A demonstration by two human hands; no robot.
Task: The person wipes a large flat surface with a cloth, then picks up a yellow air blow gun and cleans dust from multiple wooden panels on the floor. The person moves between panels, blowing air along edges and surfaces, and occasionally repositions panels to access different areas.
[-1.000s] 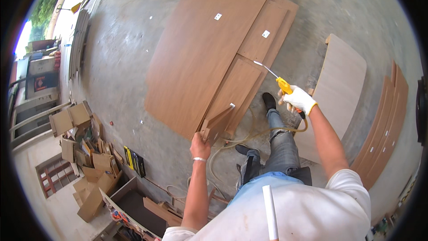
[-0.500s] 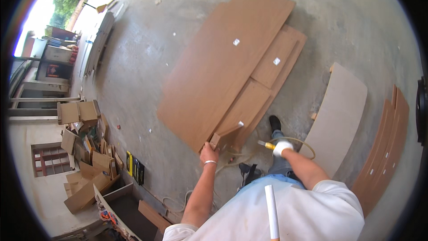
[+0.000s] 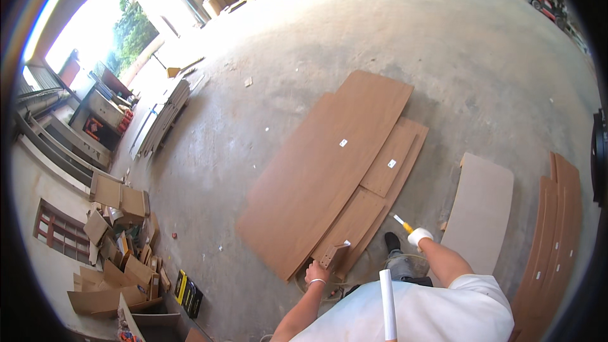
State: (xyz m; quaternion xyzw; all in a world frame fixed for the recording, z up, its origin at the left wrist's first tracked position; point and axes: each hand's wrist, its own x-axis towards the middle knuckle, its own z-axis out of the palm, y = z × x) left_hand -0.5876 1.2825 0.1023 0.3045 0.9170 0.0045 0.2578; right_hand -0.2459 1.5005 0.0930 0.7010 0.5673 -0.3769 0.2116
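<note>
My left hand (image 3: 316, 272), with a white band at its wrist, grips the near end of a short brown wooden board (image 3: 334, 255). Small holes show in the board's end face. It is raised over a low stack of brown panels, topped by a long wide panel (image 3: 326, 171) with a small white label. My right hand (image 3: 418, 237), in a white glove, is closed round a yellow-handled tool (image 3: 406, 227) with a slim pale tip. The tool points up and left, apart from the boards. A thin hose shows near that hand.
A pale board (image 3: 479, 199) lies on the right, raised on wooden pieces. Beyond it are brown panels (image 3: 538, 259). Torn cardboard (image 3: 120, 278) is heaped by the left wall, near a black-and-yellow flat package (image 3: 188, 292). Stacked sheets (image 3: 161, 114) stand farther off; a red forklift (image 3: 543, 1) is far right.
The view has tipped up, bringing the far hall into sight and shifting the panels lower. My left hand still grips the short board; my right hand still holds the yellow-handled tool.
</note>
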